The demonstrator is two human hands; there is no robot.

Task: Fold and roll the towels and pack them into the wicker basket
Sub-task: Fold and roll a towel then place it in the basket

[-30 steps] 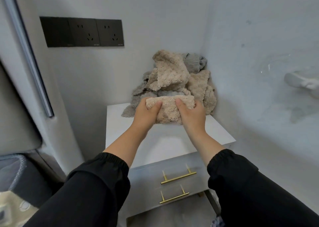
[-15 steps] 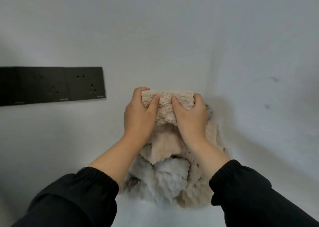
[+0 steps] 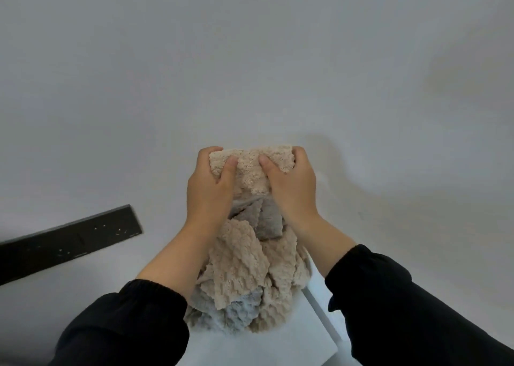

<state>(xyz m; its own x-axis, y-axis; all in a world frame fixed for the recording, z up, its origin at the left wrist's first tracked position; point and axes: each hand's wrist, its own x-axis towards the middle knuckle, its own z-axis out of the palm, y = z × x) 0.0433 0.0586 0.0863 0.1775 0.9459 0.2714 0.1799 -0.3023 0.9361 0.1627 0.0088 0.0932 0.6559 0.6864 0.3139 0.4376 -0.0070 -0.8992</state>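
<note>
As two black sleeves (image 3: pixel 125 326) reach over the white cabinet top (image 3: pixel 281 343), a pile of towels (image 3: pixel 244 276), beige and grey, lies on it. Above the pile, the left hand (image 3: pixel 211 190) and right hand (image 3: pixel 292 190) each grip a top corner of a beige towel (image 3: pixel 250 168), which seems bunched. A black socket strip (image 3: pixel 69 240) is on the wall behind.

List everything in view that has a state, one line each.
beige towel: bunched, gripped at its top edge by both hands, held above the pile
left hand: grips the towel's left end, thumb in front
right hand: grips the towel's right end, thumb in front
towel pile: unfolded, crumpled beige and grey heap on the cabinet
cabinet top: bears the pile
socket panel: nothing plugged in
</note>
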